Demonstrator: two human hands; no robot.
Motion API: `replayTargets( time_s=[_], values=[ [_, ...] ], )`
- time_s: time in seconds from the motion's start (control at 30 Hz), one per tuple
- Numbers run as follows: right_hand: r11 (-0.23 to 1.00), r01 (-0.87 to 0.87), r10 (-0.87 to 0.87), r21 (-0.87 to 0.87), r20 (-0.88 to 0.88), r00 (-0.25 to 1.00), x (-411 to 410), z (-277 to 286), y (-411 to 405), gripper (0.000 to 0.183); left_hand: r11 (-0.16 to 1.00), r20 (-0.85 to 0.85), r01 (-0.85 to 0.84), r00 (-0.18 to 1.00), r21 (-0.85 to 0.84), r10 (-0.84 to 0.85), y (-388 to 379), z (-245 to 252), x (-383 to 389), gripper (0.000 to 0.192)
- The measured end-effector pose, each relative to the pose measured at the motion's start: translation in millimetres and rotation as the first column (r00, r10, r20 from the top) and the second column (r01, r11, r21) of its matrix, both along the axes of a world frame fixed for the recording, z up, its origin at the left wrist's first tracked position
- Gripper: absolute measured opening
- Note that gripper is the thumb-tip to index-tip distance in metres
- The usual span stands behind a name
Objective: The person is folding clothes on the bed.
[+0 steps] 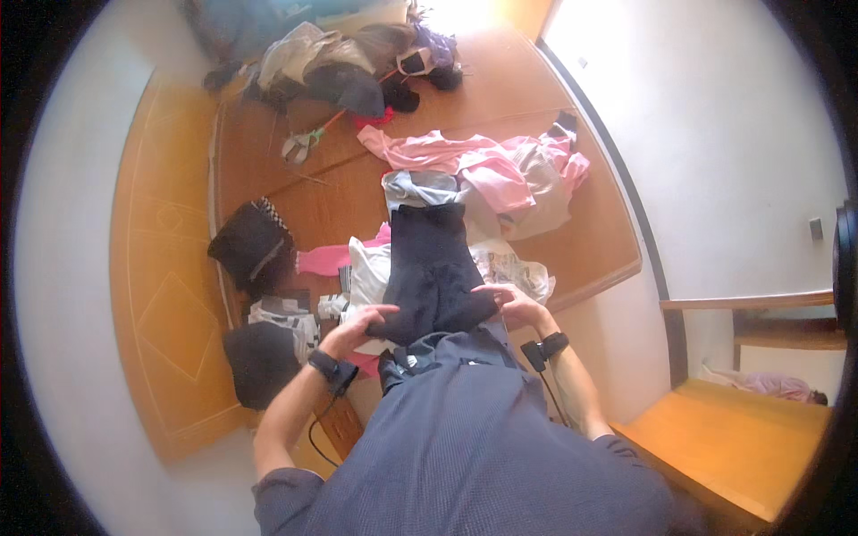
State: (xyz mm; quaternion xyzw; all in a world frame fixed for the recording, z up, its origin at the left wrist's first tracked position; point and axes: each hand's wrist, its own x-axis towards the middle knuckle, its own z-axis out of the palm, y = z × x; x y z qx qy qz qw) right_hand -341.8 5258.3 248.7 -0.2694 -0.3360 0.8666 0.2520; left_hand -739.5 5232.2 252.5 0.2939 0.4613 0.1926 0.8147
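Observation:
A black garment (432, 268), which looks like trousers or leggings, lies lengthwise before me on top of other clothes. My left hand (358, 327) grips its near left edge between thumb and fingers. At the near right edge, my right hand (513, 303) pinches the same cloth. Beyond the garment's far end lies a light blue-grey cloth (419, 187). A white cloth (370, 271) and a pink sleeve-like piece (325, 261) stick out on the left. To the right, a printed light garment (513, 271) is partly covered.
Pink clothing (489, 167) spreads over the far right of the wooden surface (335, 214). Folded black clothes (251, 248) and another black pile (261, 365) sit at the left edge. A heap of mixed clothes (328, 63) and a white-and-green hanger-like object (301, 144) lie farther back.

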Motion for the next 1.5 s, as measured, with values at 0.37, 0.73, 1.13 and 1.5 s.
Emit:
replayTargets(
  time_s=[0.37, 0.73, 1.13, 1.5],
  values=[
    [0.952, 0.254, -0.300, 0.169, 0.378, 0.876, 33, -3, -43, 0.035, 0.936, 0.164, -0.073, 0.977, -0.344, 0.137, -14, 47, -4, 0.041],
    [0.984, 0.159, -0.085, -0.084, 0.561, 0.824, 45, 31, -54, 0.040, 0.922, 0.147, 0.190, 0.978, -0.338, -0.148, -29, 46, -8, 0.035],
    [0.835, 0.481, -0.504, 0.267, 0.721, 0.475, -43, -210, 118, 0.065, 0.878, -0.241, -0.474, 0.847, 0.059, 0.474, 146, -176, 17, 0.071],
    [0.867, 0.474, -0.198, -0.155, 0.766, 0.612, -48, -246, 42, 0.042, 0.992, -0.702, -0.097, 0.701, 0.080, 0.126, 55, -243, 76, 0.093]
  ],
)
